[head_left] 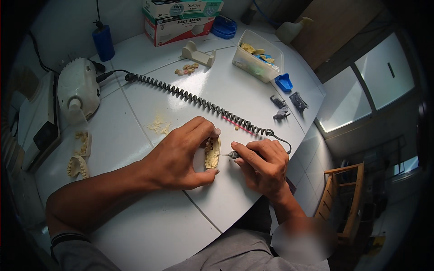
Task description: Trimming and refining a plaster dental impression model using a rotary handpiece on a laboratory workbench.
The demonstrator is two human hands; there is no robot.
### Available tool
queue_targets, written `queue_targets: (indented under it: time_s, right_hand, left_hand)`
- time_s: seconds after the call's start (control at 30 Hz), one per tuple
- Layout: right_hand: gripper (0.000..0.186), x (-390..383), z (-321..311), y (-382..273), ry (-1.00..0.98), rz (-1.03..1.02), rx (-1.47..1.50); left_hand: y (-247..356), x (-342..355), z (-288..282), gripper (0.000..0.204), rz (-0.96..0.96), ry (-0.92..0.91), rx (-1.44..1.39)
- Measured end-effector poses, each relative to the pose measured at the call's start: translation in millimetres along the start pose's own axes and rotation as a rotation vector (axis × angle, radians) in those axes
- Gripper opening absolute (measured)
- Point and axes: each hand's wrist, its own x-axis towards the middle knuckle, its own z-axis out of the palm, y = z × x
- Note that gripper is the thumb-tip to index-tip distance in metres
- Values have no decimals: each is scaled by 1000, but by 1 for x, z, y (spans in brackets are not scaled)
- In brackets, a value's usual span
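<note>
Between the thumb and fingers of my left hand (187,153) I grip a pale yellow dental cast (212,153) by its two ends, standing just over the white tiled table. My right hand (264,165) is closed round a dental handpiece (233,155), held like a pen. Its thin metal bur points left and meets, or nearly meets, the cast's right side; exact contact is too small to tell. From the back of the handpiece a black coiled cord (194,98) runs across to a white control unit (79,86) at the far left.
Yellowish shavings (159,125) lie beyond my left wrist. More dental casts (78,167) sit at the left. At the back are mask boxes (181,27), a cream handpiece stand (198,55) and a plastic tub (258,58) of pieces. Grey parts (298,102) lie near the table's right edge.
</note>
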Motion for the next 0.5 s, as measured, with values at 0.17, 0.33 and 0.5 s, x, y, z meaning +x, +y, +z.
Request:
queue_targets:
  time_s: [0.17,0.33,0.5]
  right_hand:
    - [37,0,1,2,7,0,5]
    - [37,-1,2,1,10,-9,0]
    - [37,0,0,0,-4,-7,0]
  left_hand:
    - [-1,0,0,67,-6,-4,-7]
    - [0,0,0,66,-9,-8,-4]
    - [0,0,0,66,-10,-4,-13]
